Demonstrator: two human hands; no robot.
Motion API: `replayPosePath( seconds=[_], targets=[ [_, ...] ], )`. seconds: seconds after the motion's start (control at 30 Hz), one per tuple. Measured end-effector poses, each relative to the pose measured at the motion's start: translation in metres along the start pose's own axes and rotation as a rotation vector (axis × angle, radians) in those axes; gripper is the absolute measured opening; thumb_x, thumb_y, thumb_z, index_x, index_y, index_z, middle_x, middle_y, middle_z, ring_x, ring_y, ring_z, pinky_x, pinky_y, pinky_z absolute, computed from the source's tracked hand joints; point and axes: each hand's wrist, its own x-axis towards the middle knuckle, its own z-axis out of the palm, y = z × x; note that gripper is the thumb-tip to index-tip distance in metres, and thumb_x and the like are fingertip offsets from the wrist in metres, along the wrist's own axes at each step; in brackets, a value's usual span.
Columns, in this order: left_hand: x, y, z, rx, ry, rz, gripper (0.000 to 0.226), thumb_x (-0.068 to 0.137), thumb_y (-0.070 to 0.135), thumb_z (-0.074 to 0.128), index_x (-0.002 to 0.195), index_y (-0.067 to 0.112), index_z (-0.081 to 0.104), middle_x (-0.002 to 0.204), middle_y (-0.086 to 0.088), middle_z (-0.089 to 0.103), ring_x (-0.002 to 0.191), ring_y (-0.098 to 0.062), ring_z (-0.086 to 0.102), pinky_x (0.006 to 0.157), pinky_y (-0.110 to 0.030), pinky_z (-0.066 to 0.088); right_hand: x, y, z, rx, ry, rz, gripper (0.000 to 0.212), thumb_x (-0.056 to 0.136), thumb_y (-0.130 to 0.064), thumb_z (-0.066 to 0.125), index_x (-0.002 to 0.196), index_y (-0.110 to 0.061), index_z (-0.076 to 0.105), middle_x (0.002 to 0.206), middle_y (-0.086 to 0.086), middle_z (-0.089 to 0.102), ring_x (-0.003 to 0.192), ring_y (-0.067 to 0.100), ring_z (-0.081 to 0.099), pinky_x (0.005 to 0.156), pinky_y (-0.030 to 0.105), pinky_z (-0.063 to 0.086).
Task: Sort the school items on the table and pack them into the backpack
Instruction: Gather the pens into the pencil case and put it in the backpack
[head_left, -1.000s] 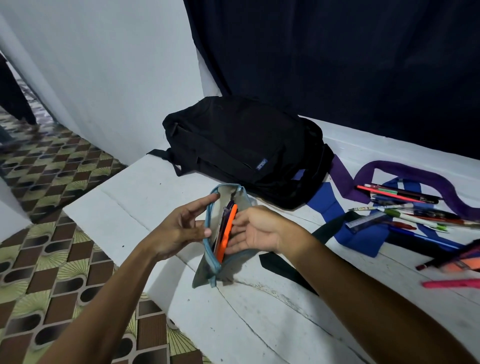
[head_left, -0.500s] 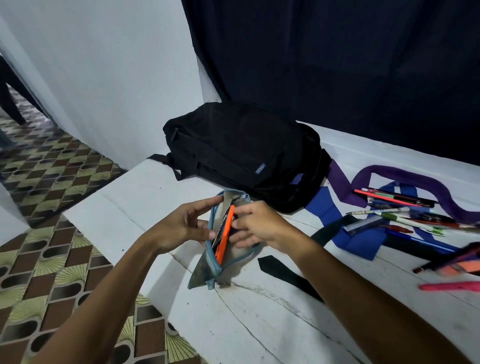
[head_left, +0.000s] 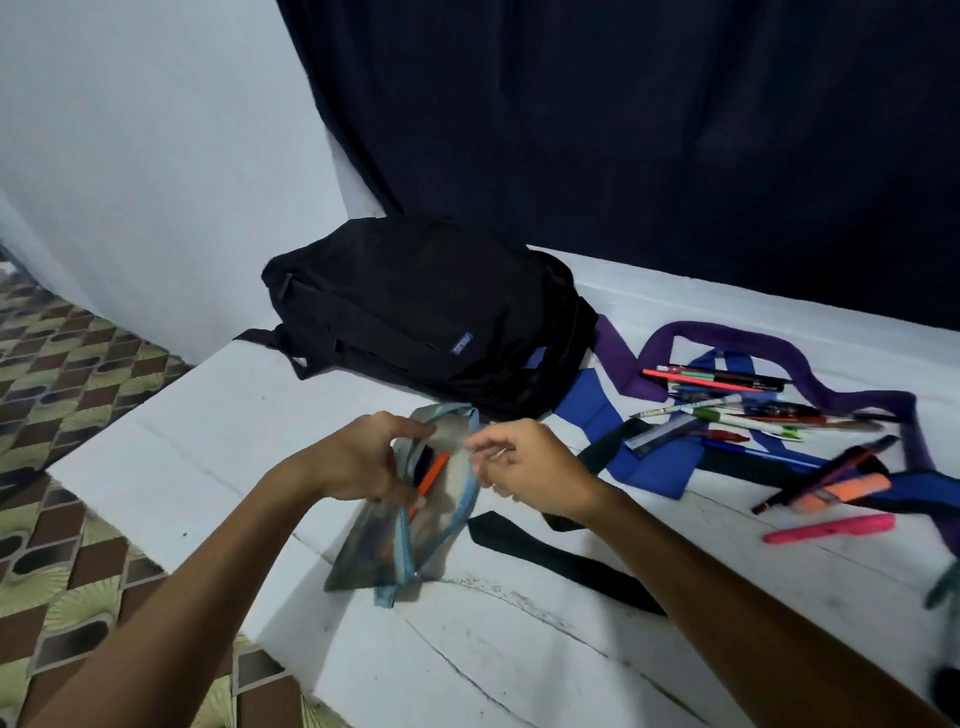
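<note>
Pencil pouch sits near the table's left edge, my left hand pinching its mouth, right hand seemingly closed on the zipper pull; I'd tug steadily, keeping the orange pen tucked.

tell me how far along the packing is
Early on. Done: an orange pen sits inside the grey pencil pouch. In hand: the left hand and right hand both grip the pouch's open mouth. Left: loose pens and a pink highlighter lie on the table; nothing is seen entering the black backpack.
</note>
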Motion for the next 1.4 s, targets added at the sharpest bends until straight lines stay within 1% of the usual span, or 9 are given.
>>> replayPosePath(
  seconds=[0.13, 0.4, 0.5, 0.67, 0.77, 0.93, 1.13, 1.27, 1.4],
  targets=[
    [0.02, 0.038, 0.009, 0.366, 0.18, 0.062, 0.063, 0.066, 0.039, 0.083, 0.125, 0.036, 0.061, 0.122, 0.005, 0.057, 0.111, -0.016, 0.056, 0.09, -0.027, 0.045, -0.03, 0.025, -0.038, 0.007, 0.096, 0.083, 0.027, 0.089, -0.001, 0.059, 0.115, -0.005, 0.065, 0.085, 0.001, 0.065, 0.075, 0.015, 0.062, 0.058, 0.011, 0.043],
    [0.085, 0.145, 0.071, 0.046, 0.214, 0.398, 0.021, 0.078, 0.024, 0.077, 0.098, 0.023, 0.071, 0.079, 0.015, 0.061, 0.068, -0.008, 0.058, 0.074, -0.026, 0.05, -0.122, 0.076, -0.138, -0.049, 0.43, 0.156, 0.02, 0.091, 0.003, 0.052, 0.103, 0.0, 0.068, 0.075, 0.004, 0.065, 0.061, 0.007, 0.061, 0.052, 0.018, 0.047],
    [0.122, 0.176, 0.101, -0.028, 0.206, 0.449, 0.011, 0.078, 0.022, 0.075, 0.088, 0.022, 0.071, 0.078, 0.008, 0.067, 0.071, -0.008, 0.063, 0.073, -0.029, 0.053, -0.153, 0.1, -0.167, -0.26, 0.569, 0.145, 0.02, 0.088, 0.008, 0.053, 0.094, 0.0, 0.07, 0.073, -0.004, 0.063, 0.062, 0.002, 0.059, 0.065, 0.028, 0.051],
    [0.174, 0.209, 0.134, 0.311, 0.245, 0.312, 0.027, 0.087, 0.035, 0.064, 0.107, 0.016, 0.063, 0.11, -0.009, 0.067, 0.109, -0.032, 0.058, 0.085, -0.041, 0.048, -0.175, 0.129, -0.179, -0.762, 0.431, 0.332, 0.031, 0.094, -0.006, 0.049, 0.116, -0.019, 0.067, 0.115, -0.001, 0.066, 0.101, 0.013, 0.058, 0.089, 0.025, 0.046],
    [0.188, 0.214, 0.141, 0.416, 0.21, 0.229, 0.027, 0.087, 0.032, 0.063, 0.105, 0.012, 0.06, 0.111, -0.012, 0.065, 0.108, -0.033, 0.059, 0.089, -0.043, 0.046, -0.174, 0.147, -0.171, -1.014, 0.332, 0.255, 0.038, 0.093, -0.003, 0.049, 0.126, -0.019, 0.06, 0.126, 0.003, 0.06, 0.118, 0.02, 0.049, 0.1, 0.034, 0.043],
    [0.189, 0.21, 0.132, 0.348, 0.232, 0.24, 0.018, 0.08, 0.021, 0.065, 0.095, 0.013, 0.069, 0.097, -0.011, 0.069, 0.096, -0.034, 0.063, 0.075, -0.038, 0.052, -0.175, 0.162, -0.17, -1.235, 0.341, 0.074, 0.034, 0.058, -0.021, 0.087, 0.089, -0.024, 0.075, 0.084, -0.003, 0.069, 0.084, 0.017, 0.062, 0.07, 0.032, 0.053],
    [0.164, 0.22, 0.114, 0.345, 0.204, 0.218, 0.025, 0.078, 0.024, 0.063, 0.101, 0.018, 0.056, 0.096, -0.004, 0.061, 0.096, -0.031, 0.059, 0.076, -0.036, 0.048, -0.183, 0.156, -0.187, -0.982, 0.388, -0.027, 0.025, 0.068, -0.014, 0.078, 0.09, -0.015, 0.067, 0.091, 0.005, 0.062, 0.065, 0.011, 0.054, 0.061, 0.02, 0.037],
    [0.152, 0.24, 0.13, 0.116, 0.119, 0.242, 0.019, 0.073, 0.025, 0.07, 0.08, 0.022, 0.052, 0.076, 0.004, 0.058, 0.078, -0.023, 0.058, 0.061, -0.03, 0.043, -0.173, 0.154, -0.217, -0.907, 0.434, 0.078, 0.02, 0.091, -0.023, 0.059, 0.109, -0.016, 0.064, 0.112, 0.001, 0.051, 0.074, 0.01, 0.049, 0.074, 0.027, 0.048],
    [0.152, 0.254, 0.168, -0.068, 0.026, 0.2, 0.03, 0.063, 0.034, 0.084, 0.073, 0.019, 0.059, 0.071, 0.004, 0.067, 0.069, -0.017, 0.066, 0.061, -0.028, 0.049, -0.159, 0.156, -0.219, -0.862, 0.341, 0.005, 0.029, 0.092, -0.024, 0.058, 0.12, -0.024, 0.065, 0.115, 0.0, 0.051, 0.079, 0.01, 0.051, 0.068, 0.014, 0.037]
  ],
)
